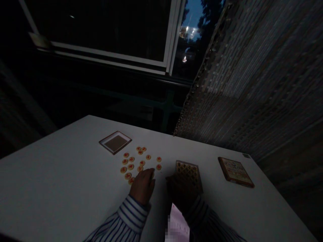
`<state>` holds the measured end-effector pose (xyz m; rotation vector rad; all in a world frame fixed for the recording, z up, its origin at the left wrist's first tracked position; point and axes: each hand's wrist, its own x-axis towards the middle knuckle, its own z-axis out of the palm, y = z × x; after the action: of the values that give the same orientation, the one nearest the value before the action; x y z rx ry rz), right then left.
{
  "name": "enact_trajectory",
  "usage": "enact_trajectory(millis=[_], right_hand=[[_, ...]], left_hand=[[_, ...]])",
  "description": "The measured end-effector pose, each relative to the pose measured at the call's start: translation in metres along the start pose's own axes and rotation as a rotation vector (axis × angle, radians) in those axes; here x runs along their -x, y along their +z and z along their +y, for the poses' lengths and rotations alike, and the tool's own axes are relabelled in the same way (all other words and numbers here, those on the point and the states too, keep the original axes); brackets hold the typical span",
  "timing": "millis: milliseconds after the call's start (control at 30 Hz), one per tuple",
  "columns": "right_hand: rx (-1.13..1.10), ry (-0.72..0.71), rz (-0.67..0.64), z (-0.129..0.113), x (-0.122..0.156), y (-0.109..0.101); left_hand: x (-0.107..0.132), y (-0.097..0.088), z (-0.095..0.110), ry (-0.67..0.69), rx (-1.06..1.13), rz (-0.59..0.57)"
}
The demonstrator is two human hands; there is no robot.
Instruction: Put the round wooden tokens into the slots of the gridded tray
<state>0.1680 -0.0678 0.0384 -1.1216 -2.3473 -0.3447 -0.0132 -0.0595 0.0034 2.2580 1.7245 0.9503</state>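
Flat round xiangqi pieces (130,166) with red marks lie loosely on the white table. My left hand (142,185) is over the near edge of this group, palm down, its fingers bent together and the thumb low; what is under the fingertips is mostly hidden. To the right, a shallow box (188,170) holds rows of xiangqi pieces with dark marks. My right hand (182,191) is in deep shadow at the box's near left side and covers part of it. Its fingers look curled in, and their contents cannot be made out.
A shallow framed tray (115,142) lies at the back left of the table (63,174). A printed box lid (235,171) lies at the right, and a small dark card (246,156) near the far right corner. A lit phone screen (178,223) glows below my hands. A string curtain (227,94) hangs behind.
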Motion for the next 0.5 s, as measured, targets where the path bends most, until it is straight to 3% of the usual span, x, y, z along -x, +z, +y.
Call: enact_trajectory(millis=[500], right_hand=[[-0.017,0.000,-0.078,-0.0004,0.0022,-0.0013]], left_hand=[[-0.0016,0.0026,-0.0010,0.004,-0.032,0.009]])
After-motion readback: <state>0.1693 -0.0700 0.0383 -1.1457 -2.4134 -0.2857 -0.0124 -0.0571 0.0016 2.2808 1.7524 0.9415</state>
